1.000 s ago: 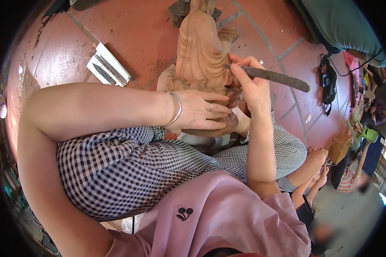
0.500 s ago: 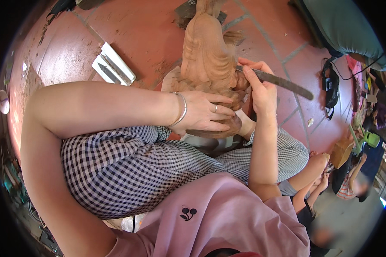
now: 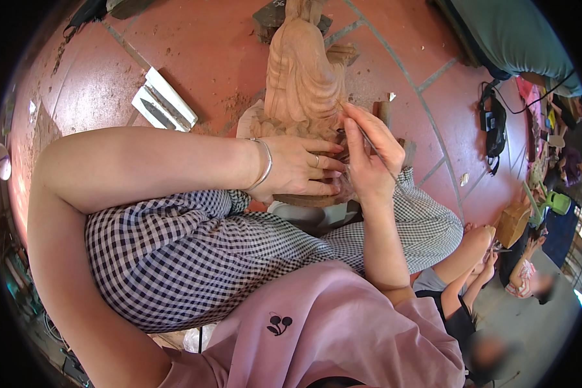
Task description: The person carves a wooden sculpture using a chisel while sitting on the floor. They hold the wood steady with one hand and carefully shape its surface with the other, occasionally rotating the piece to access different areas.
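A carved wooden statue with flowing, draped folds lies in front of me, its wide base close to my legs. My left hand, with a bangle and a ring, lies across the carving near the base, fingers stretched out over the wood. Pinched in my right hand is a slim metal file, now seen nearly edge-on. Its front end meets the right side of the statue, low in the folds; the fingertips partly hide the contact. Both hands are close together.
On the red tiled floor, a white tray holds dark blade-like tools. A dark block sits by the statue's far end. A black strapped item lies right, near a person's teal-clad leg. Other people sit at lower right.
My right hand has turned and lowered, so the file, earlier pointing out to the right with its flat side showing, now slants back toward me. The statue has rotated slightly; my left hand stays on it.
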### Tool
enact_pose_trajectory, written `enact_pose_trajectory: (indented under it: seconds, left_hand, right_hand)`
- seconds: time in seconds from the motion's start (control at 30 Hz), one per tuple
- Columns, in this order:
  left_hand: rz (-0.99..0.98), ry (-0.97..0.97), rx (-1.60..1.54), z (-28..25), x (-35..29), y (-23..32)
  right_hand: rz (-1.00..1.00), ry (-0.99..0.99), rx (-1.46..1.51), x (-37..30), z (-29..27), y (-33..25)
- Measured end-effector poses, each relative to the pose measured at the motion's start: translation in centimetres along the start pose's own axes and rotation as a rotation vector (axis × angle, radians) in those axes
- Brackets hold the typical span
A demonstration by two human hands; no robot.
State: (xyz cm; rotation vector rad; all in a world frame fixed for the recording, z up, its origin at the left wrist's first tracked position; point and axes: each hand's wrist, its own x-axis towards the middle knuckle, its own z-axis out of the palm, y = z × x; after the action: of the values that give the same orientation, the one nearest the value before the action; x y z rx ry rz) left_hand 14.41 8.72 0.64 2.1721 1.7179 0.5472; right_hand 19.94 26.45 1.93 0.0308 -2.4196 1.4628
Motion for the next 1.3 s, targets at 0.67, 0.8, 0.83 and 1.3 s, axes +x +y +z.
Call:
enact_pose_trajectory:
  seconds: [0.67,0.8,0.83,1.3]
  left_hand:
    - [-0.016,-0.087,-0.024,-0.1,0.1,-0.1]
    - [-0.035,-0.227,-0.089,-0.9,0.4,-0.3]
    - [-0.018,-0.16,-0.037,-0.5,0.2,-0.2]
    - [0.01,-0.038,0.026,0.5,0.1,-0.3]
  right_hand:
    - [-0.035,-0.016,-0.27,-1.0,0.5,-0.9]
    - [-0.049,-0.069,-0.245,-1.4,0.3,-1.0]
    - [-0.05,-0.082,-0.21,-1.3,0.1,-0.8]
    - [0.079,-0.042,-0.204,-0.6,0.3,-1.7]
